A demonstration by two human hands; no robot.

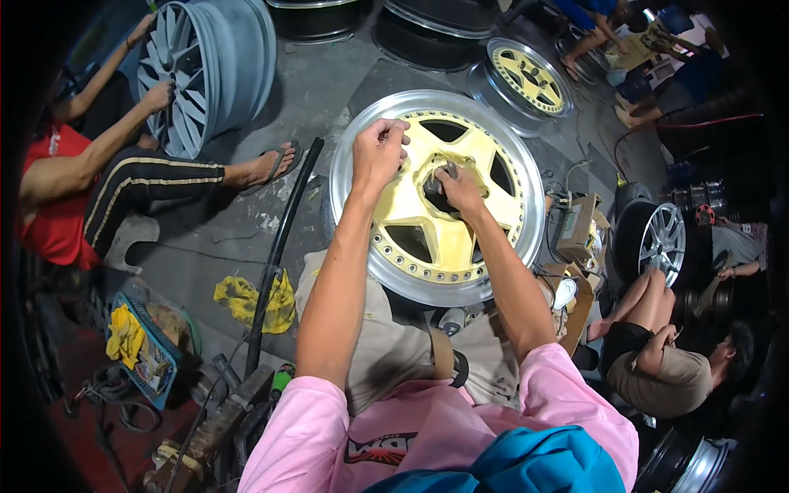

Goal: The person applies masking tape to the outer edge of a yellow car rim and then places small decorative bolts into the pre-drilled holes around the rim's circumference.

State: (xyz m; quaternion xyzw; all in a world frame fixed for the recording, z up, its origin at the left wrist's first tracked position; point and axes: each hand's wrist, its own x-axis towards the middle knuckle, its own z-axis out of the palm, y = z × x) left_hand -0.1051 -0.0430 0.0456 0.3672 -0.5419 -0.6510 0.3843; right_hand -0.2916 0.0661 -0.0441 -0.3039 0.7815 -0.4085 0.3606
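A car wheel rim (501, 234) with a pale yellow five-spoke face and a polished silver lip lies face up in front of me. Small bolts ring the yellow face. My left hand (380, 152) is closed over the upper left of the face, fingers curled by the lip; what it holds, if anything, is hidden. At the hub, my right hand (463, 189) pinches a small dark grey piece (446, 172) against the edge of the centre hole. Its fingertips are partly hidden inside the hole.
A similar yellow rim (526, 76) stands beyond. At left, a person's hands (160, 97) work on a grey rim (234, 66). A black pipe (283, 238), yellow cloth (255, 301) and blue basket (168, 361) lie left. Cardboard boxes (582, 226) and a seated person (666, 370) are right.
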